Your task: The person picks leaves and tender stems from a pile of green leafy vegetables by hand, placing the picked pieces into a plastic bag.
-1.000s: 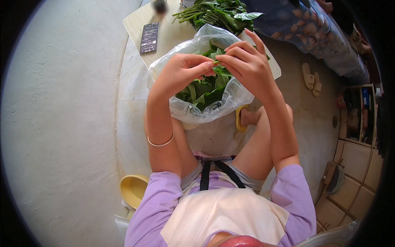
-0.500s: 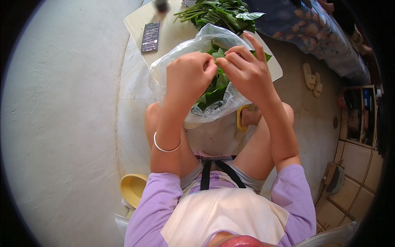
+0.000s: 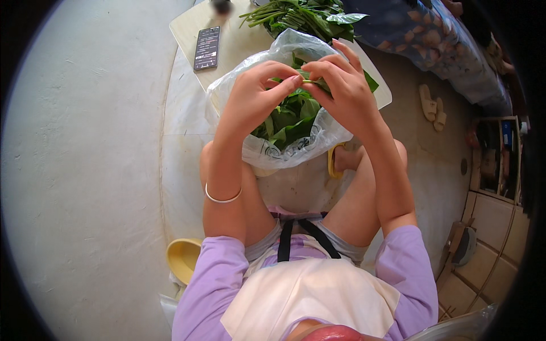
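Note:
A pale green stem stretches between my fingertips above a white plastic bag. My left hand, with a bangle on its forearm, pinches the stem's left end between thumb and fingers. Facing it, my right hand grips the same stem between thumb and forefinger. A green leaf shows past the right hand's outer edge; whether it joins that stem is hidden. Loose green leaves fill the open bag below both hands. At the table's far side lies a bunch of leafy greens with long stems.
The bag rests on a small pale table, with a phone at its left. On the floor are a yellow basin at the lower left and slippers at the right. A flowered cloth hangs at the upper right.
Both hands have risen slightly, and the left has turned so its fingers point more to the right. The stem between the fingertips now shows, along with more leaves in the bag.

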Tool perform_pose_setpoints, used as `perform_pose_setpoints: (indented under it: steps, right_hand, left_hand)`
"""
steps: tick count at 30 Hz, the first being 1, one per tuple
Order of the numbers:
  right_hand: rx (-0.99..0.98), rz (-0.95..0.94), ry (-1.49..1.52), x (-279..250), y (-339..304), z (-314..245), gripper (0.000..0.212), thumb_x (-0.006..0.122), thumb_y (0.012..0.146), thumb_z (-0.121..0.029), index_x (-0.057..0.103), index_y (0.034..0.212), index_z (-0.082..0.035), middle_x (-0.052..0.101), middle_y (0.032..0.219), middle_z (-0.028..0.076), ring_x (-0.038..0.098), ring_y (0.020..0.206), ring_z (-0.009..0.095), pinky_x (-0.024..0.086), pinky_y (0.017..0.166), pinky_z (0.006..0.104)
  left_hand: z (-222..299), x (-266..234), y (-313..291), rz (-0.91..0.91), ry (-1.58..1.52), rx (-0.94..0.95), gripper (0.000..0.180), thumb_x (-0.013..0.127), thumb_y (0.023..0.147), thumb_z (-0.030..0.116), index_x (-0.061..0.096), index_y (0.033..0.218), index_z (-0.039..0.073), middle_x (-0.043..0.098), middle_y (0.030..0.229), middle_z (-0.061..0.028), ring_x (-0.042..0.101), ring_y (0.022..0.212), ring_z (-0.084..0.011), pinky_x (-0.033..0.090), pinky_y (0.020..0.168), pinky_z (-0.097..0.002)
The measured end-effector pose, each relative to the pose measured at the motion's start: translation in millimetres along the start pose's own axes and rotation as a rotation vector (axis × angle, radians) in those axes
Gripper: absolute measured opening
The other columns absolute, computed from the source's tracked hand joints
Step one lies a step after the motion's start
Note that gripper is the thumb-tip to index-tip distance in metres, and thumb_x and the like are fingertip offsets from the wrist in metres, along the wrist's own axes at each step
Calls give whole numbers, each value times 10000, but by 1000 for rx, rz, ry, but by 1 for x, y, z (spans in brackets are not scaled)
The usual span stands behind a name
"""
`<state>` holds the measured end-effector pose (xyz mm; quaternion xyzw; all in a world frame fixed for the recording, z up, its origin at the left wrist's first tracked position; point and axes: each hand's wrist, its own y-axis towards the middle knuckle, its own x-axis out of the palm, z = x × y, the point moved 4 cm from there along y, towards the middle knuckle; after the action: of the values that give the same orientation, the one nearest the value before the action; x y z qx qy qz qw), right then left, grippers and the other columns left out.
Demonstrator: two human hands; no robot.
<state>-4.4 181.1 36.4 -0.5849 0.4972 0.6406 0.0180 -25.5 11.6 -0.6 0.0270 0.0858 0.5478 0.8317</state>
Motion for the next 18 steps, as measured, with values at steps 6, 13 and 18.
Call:
perform_pose_setpoints:
  steps: [6, 13, 18]
  right_hand:
    - [80, 81, -48, -11, 2, 8, 338, 783, 773, -160, 616, 1063, -110, 658, 963, 19, 639, 963, 233, 342, 1113, 464]
    - [42, -26, -65, -7, -6, 19, 241, 767, 787, -155, 633, 984, -117, 665, 926, 28, 650, 919, 229, 379, 1079, 442]
    - [39, -48, -98, -6, -5, 15, 197, 750, 803, -156, 650, 969, -118, 662, 868, 8, 654, 861, 207, 398, 1063, 429]
  left_hand:
    - [-14, -6, 3, 79, -4, -92, 198, 629, 960, 160, 693, 1026, -14, 707, 937, -25, 634, 894, -97, 501, 795, -238]
    - [6, 7, 0, 40, 182, 66, 207, 621, 963, 161, 692, 1063, -5, 702, 961, -44, 648, 864, -115, 504, 736, -238]
    - [10, 14, -2, 107, 534, 278, 173, 642, 933, 130, 700, 1068, 38, 689, 949, -76, 659, 724, -168, 521, 650, -281]
